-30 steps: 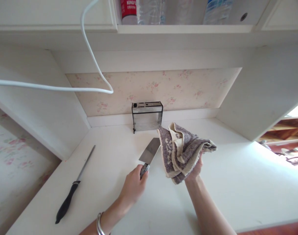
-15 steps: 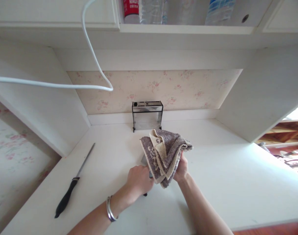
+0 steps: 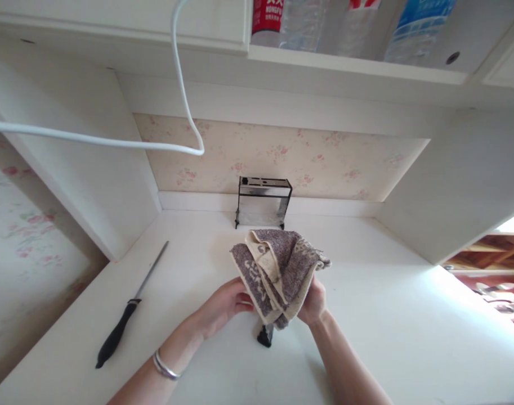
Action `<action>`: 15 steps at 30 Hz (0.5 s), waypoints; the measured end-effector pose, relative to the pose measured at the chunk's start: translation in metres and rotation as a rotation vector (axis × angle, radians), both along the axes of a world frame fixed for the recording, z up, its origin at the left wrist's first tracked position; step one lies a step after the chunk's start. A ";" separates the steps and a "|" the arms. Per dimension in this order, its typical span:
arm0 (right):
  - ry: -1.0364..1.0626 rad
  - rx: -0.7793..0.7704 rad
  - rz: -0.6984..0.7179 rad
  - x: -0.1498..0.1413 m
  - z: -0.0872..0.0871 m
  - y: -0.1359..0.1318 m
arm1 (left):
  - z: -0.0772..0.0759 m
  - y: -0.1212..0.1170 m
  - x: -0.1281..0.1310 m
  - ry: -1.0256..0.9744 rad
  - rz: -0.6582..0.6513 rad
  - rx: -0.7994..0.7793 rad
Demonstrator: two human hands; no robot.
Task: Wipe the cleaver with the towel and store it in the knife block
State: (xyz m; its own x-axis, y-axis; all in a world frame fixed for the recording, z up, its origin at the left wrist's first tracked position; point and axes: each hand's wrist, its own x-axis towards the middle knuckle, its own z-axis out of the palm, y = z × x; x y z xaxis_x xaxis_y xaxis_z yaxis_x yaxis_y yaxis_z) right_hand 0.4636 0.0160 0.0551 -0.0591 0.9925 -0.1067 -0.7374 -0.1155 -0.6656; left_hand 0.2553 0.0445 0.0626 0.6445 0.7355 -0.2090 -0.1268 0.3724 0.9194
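A folded brown-and-beige patterned towel (image 3: 288, 264) hangs over the counter in front of me. My right hand (image 3: 313, 301) is closed on its right side, fingers mostly hidden under the cloth. From the towel's lower edge sticks out the black end of a handle (image 3: 265, 336); the rest of that tool is covered. My left hand (image 3: 225, 306) is at the towel's left edge, palm turned inward, with its fingers loosely curved and apart and some tips behind the cloth. On the left of the counter lies a sharpening steel (image 3: 132, 306) with a black handle.
Against the back wall stands a knife block (image 3: 264, 205) with a clear front and slotted top. A white cable (image 3: 155, 146) hangs across the upper left. Overhead, a shelf (image 3: 358, 63) holds several bottles. White panels close in both sides of the counter (image 3: 392, 315).
My left hand has let go of the black handle under the towel, and its fingers have opened and turned palm inward. My right hand still holds the towel. The view has tilted slightly.
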 end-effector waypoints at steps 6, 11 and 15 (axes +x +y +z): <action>-0.218 0.051 0.208 -0.030 0.015 0.019 | 0.009 0.009 -0.028 -0.600 0.084 -0.342; -0.674 0.161 0.368 -0.040 0.048 0.044 | -0.006 0.018 -0.040 -0.549 0.237 -0.380; -1.424 0.207 0.486 -0.038 0.095 0.072 | -0.015 0.023 -0.043 -0.472 0.320 -0.423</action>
